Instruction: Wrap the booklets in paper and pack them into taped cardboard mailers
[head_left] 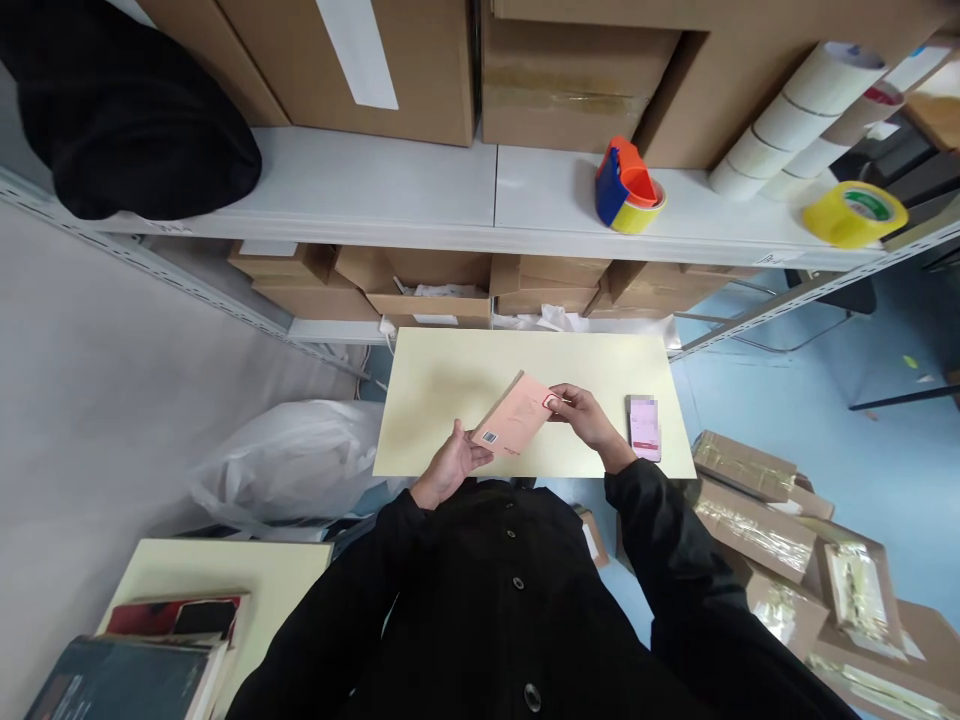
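from afar i see: right hand (579, 414) pinching pink book (516, 416) | left hand (452, 462), half open, supporting it | phone (644, 428) on tabletop (442, 380)

Left forearm (351, 590), black-sleeved, slants forward and inward; left hand (450, 463) loosely spread, palm partly up, thumb raised apart from fingers. Right forearm (671, 535), likewise sleeved, angles inward; wrist bare, right hand (583, 413) pinching, thumb against curled fingers.
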